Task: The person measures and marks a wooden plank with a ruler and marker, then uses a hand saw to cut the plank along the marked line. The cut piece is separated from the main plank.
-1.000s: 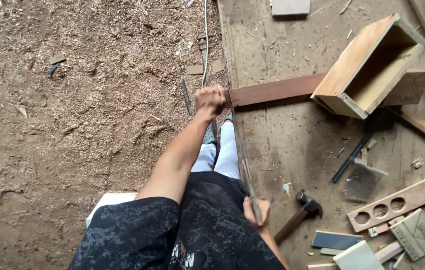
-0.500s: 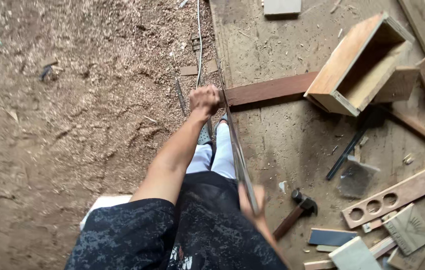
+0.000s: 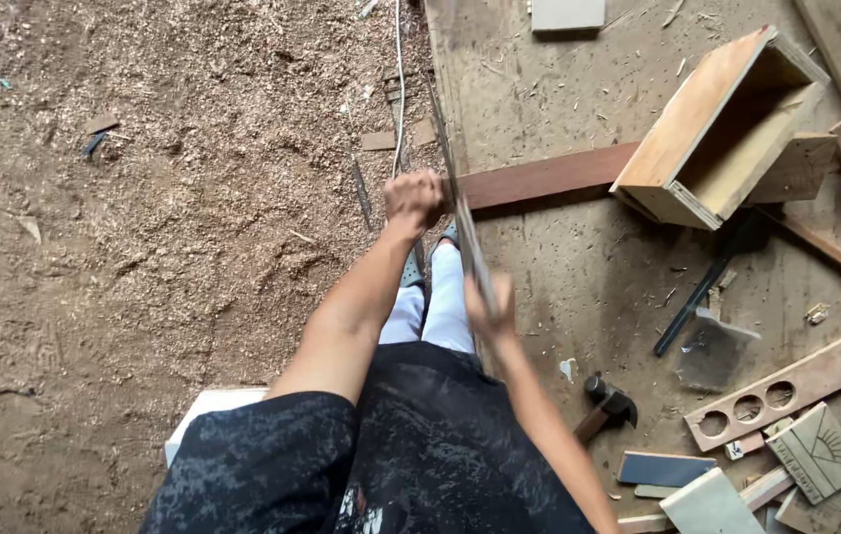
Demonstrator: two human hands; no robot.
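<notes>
Left hand (image 3: 415, 198) closed on near end of reddish-brown plank (image 3: 549, 178); plank's long axis runs rightward, away under open wooden box (image 3: 727, 129). Right hand (image 3: 492, 311), blurred, wrapped around handsaw (image 3: 465, 222) handle; blade crosses plank just beside left hand.

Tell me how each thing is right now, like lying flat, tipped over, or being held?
Left hand: gripping the end of the reddish board.
Right hand: closed on the saw.
Saw: held on edge across the board, blurred.
Reddish board: lying flat.
Wooden box: tipped on its side, open.
Hammer: lying down, untouched.
Plank with three holes: lying flat.
</notes>
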